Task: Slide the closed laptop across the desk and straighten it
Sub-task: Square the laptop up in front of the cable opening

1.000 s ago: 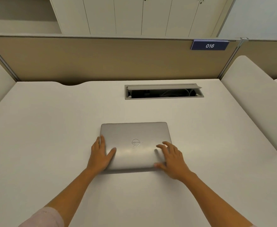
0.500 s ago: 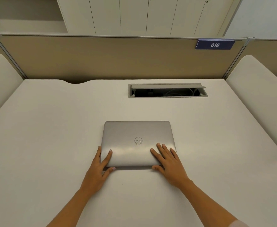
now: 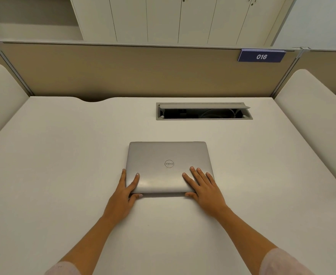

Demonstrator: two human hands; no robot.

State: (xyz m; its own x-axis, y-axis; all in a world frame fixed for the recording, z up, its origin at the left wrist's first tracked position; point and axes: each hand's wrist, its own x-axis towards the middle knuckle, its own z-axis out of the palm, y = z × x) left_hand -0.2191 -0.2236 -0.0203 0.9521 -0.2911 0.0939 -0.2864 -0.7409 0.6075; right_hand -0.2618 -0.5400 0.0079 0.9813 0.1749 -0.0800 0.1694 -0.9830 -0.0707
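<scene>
A closed silver laptop (image 3: 168,155) with a round logo lies flat in the middle of the white desk (image 3: 63,165), its edges roughly square to the desk. My left hand (image 3: 124,192) holds its near left corner, with fingers along the side and on the lid and the thumb at the front edge. My right hand (image 3: 202,186) lies flat on the near right corner, fingers spread on the lid and the thumb tucked at the front edge.
An open cable hatch (image 3: 203,111) is sunk into the desk behind the laptop. A tan partition (image 3: 123,72) with a blue "016" tag (image 3: 261,56) closes the far edge. White side dividers (image 3: 318,116) flank the desk.
The laptop has slid a little away from me. Both hands have shifted back to its near corners, and the right hand's fingers have flattened on the lid.
</scene>
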